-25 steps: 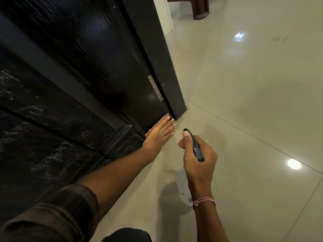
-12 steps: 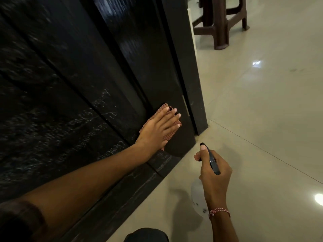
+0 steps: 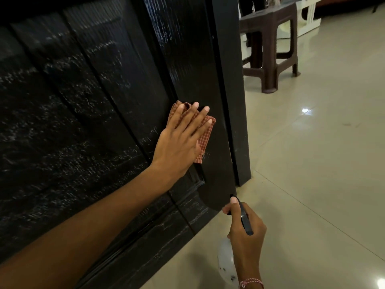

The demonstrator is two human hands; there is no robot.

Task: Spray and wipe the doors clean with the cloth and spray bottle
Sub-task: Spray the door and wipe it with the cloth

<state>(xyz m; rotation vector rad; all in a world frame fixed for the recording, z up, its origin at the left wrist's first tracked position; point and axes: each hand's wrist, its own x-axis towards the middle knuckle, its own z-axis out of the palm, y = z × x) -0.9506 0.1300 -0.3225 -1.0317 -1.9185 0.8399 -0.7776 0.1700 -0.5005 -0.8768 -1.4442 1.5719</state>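
The left hand [image 3: 179, 140] presses a checked cloth [image 3: 205, 134] flat against the black door [image 3: 93, 113], fingers straight and spread. The right hand [image 3: 244, 234] grips a spray bottle [image 3: 225, 263] near the door's lower corner, above the pale tiled floor [image 3: 312, 163]. A brown stool [image 3: 270, 44] stands beyond the door frame [image 3: 233, 80].

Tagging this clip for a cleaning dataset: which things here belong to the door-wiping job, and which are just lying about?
Job: black door; checked cloth, pressed flat under the left hand; spray bottle, gripped by the right hand.
Lying about: brown plastic stool; tiled floor.
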